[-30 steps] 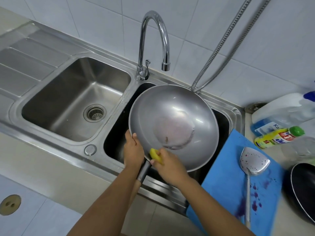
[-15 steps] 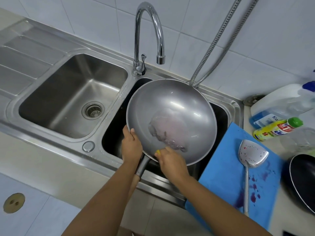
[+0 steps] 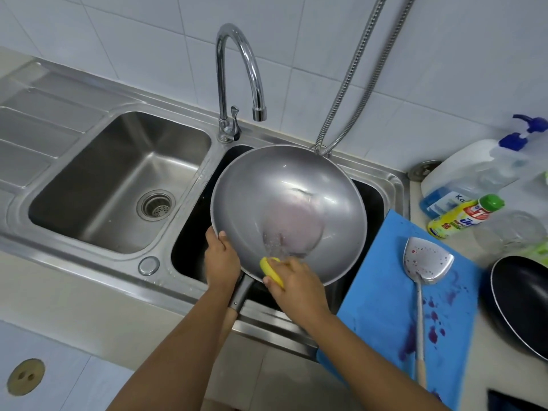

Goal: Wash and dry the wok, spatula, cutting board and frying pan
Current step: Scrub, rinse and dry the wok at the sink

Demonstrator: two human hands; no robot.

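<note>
The grey metal wok (image 3: 296, 185) is tilted over the right sink basin (image 3: 192, 250), with soapy pinkish water pooled near its bottom. My left hand (image 3: 221, 259) grips the wok's near rim just above the handle. My right hand (image 3: 296, 283) holds a yellow sponge (image 3: 271, 271) against the inside of the near rim. On the counter to the right lies the blue cutting board (image 3: 382, 307) with purple stains, and the metal spatula (image 3: 425, 262) rests on it. The black frying pan (image 3: 522, 304) sits at the far right edge.
The left sink basin (image 3: 89, 209) with its drain sits beside the wok. A chrome tap (image 3: 237, 72) arches over the divider, not running. A metal hose (image 3: 358, 75) hangs behind. A dish soap bottle (image 3: 465, 216) and a pump bottle (image 3: 474, 173) stand at the back right.
My right hand with the sponge has moved along the wok's near rim, showing more sponge now. The soapy patch in the wok has spread. The view shifted slightly.
</note>
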